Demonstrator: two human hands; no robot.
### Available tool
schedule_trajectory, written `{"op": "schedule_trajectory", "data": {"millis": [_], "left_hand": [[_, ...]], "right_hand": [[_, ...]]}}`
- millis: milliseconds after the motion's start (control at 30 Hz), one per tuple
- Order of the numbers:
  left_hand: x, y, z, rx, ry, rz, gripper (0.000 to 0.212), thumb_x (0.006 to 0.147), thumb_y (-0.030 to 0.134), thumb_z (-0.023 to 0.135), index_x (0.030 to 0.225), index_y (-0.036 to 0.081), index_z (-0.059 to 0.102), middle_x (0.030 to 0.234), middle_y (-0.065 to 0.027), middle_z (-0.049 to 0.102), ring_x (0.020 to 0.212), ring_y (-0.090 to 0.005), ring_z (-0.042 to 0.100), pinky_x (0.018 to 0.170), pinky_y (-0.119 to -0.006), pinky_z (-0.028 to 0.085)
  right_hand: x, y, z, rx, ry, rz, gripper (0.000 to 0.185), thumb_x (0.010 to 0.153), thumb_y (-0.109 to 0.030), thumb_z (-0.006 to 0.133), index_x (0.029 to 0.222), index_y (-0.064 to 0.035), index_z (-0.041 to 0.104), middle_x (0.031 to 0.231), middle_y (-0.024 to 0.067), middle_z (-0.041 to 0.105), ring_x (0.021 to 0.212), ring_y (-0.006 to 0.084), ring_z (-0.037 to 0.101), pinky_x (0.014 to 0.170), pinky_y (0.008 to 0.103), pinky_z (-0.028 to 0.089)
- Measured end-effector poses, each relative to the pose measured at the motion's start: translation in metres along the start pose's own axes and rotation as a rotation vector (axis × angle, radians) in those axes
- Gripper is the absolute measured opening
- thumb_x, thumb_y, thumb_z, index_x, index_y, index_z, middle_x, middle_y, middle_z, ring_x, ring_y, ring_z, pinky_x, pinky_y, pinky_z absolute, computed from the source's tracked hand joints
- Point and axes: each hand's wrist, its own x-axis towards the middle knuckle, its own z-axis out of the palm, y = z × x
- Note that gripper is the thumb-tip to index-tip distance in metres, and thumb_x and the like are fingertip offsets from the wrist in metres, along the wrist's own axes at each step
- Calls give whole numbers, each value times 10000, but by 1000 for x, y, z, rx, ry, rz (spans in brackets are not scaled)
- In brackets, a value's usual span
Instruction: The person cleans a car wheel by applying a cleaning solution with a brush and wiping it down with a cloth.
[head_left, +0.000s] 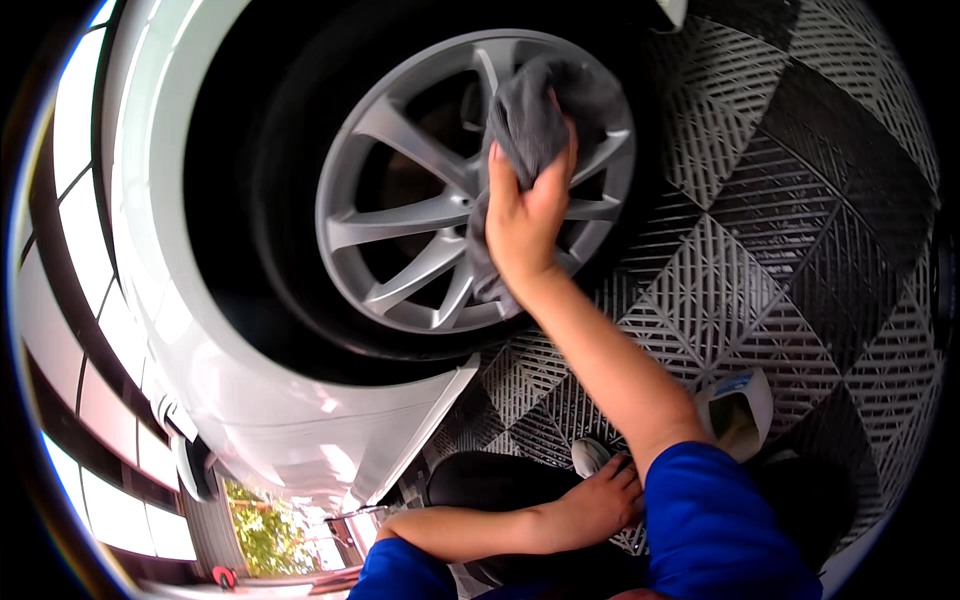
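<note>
My right hand (529, 214) grips a crumpled grey cloth (529, 120). It presses the cloth against the spokes of a silver alloy wheel (409, 214). Part of the cloth hangs below the hand, over the lower spokes and rim. The wheel sits inside the arch of a white car's fender (300, 420), with a black tyre (289, 247) around it. Lower down, my left hand (596, 504) rests at my dark-trousered leg (495, 480), with nothing seen in it. Its fingertips lie beside my right upper arm.
A white plastic container (757, 405) with a blue label stands on the floor near my right elbow. Grey and black slatted floor tiles (720, 277) spread to the right. A shoe (590, 456) shows by my left hand. The car's side mirror (195, 469) is at lower left.
</note>
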Motion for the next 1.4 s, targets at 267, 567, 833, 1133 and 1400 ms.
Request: {"op": "schedule_trajectory", "data": {"millis": [267,567,833,1133,1400], "left_hand": [[-10,-7,7,-11,-66,-83,438,796,297,630,1126,9,640,1188,-169,605,1217,-344,497,1079,-509,335],[-31,-10,-12,-350,142,-42,337,832,159,583,1131,2,594,1149,-174,601,1156,-316,543,1043,-441,385],[-102,-73,-87,-1223,1362,113,200,961,174,490,833,31,547,692,-113,584,598,-211,540,572,-306,473],[-74,-122,-93,-1303,1409,-25,617,951,441,548,1401,48,394,1407,-109,467,1295,-255,448,1071,-428,364],[-85,-111,-111,-1294,1797,-133,342,901,212,582,1173,29,485,1129,-110,595,1049,-215,586,953,-369,468]], "right_hand": [[-81,-36,55,280,-287,-60,547,889,-124,611,1342,92,394,1391,289,414,1248,435,439,1101,482,297],[-72,-24,97,219,-403,-53,594,954,-211,543,1413,86,310,1427,330,350,1326,443,374,1138,490,246],[-14,-48,-25,1113,-292,1148,596,866,-373,541,1313,15,476,1275,175,560,1169,272,557,1015,394,447],[-12,-71,-62,584,-541,800,319,922,-292,565,1047,-16,665,998,112,691,881,208,697,789,356,588],[53,-53,-77,-161,-1156,564,327,737,-44,743,1049,21,669,1003,74,678,932,159,646,857,293,506]]}}
